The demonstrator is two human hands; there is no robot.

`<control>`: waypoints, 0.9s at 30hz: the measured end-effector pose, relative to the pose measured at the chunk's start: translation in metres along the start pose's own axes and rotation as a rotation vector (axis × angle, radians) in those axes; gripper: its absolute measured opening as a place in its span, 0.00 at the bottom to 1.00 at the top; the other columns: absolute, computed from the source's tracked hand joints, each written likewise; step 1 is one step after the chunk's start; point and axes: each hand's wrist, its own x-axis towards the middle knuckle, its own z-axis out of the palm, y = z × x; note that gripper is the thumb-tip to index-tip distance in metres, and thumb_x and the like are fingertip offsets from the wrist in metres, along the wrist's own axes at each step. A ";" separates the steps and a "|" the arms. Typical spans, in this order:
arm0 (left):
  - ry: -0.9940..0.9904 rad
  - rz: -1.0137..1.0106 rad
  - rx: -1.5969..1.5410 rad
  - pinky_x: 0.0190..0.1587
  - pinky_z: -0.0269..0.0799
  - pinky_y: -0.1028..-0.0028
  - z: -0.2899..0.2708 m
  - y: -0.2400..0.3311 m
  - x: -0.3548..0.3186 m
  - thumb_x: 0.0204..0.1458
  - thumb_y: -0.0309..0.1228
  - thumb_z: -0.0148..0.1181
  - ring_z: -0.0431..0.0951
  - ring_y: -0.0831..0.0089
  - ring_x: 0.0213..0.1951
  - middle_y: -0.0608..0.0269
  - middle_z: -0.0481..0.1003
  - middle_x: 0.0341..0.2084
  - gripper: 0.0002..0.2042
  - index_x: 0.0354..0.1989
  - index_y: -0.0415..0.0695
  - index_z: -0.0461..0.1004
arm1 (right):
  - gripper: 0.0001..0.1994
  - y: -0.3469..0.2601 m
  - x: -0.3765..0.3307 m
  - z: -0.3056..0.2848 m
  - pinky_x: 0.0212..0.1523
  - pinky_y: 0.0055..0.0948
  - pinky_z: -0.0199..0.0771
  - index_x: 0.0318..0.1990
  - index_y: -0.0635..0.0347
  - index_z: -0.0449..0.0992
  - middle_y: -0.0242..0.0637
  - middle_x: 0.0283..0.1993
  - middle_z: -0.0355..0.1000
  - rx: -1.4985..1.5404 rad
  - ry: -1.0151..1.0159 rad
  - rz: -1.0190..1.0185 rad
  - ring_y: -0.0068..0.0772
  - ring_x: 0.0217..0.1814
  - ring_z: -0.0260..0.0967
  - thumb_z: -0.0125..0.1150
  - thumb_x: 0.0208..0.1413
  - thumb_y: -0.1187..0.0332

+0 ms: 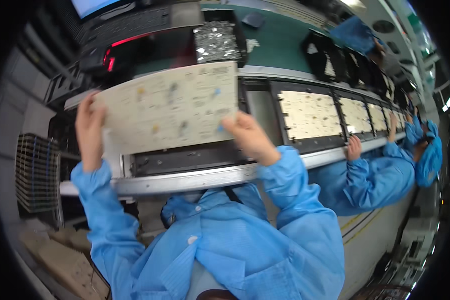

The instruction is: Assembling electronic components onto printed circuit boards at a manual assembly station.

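Fingers [96,117] of the left hand [88,132] and right hand [250,137] are closed on opposite ends of a pale board [167,107], held between them, apparently above a dark tray [185,159].

Bright overhead light; motion-blurred; fisheye-bent, dark rim

Matt beige board [170,107]; brushed metal rail [205,176].
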 end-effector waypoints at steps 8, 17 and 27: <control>-0.140 -0.244 -0.098 0.42 0.72 0.77 0.078 -0.019 0.036 0.57 0.22 0.57 0.77 0.75 0.40 0.56 0.78 0.38 0.13 0.49 0.36 0.66 | 0.33 -0.026 0.052 -0.064 0.56 0.25 0.68 0.70 0.56 0.54 0.41 0.49 0.74 -0.304 0.137 -0.198 0.26 0.52 0.70 0.55 0.57 0.83; -0.196 -0.335 0.014 0.39 0.73 0.78 0.086 -0.051 0.025 0.57 0.24 0.60 0.77 0.77 0.36 0.57 0.78 0.36 0.14 0.50 0.35 0.67 | 0.32 -0.002 0.059 -0.092 0.45 0.20 0.69 0.67 0.54 0.60 0.32 0.41 0.76 -0.603 0.153 -0.075 0.20 0.43 0.71 0.60 0.54 0.82; -0.210 0.134 0.821 0.66 0.44 0.53 0.078 -0.088 0.015 0.52 0.39 0.65 0.47 0.46 0.65 0.43 0.57 0.63 0.18 0.50 0.49 0.75 | 0.32 0.030 0.061 -0.114 0.68 0.56 0.47 0.67 0.30 0.62 0.46 0.72 0.48 -1.287 0.254 -0.130 0.57 0.72 0.42 0.65 0.54 0.61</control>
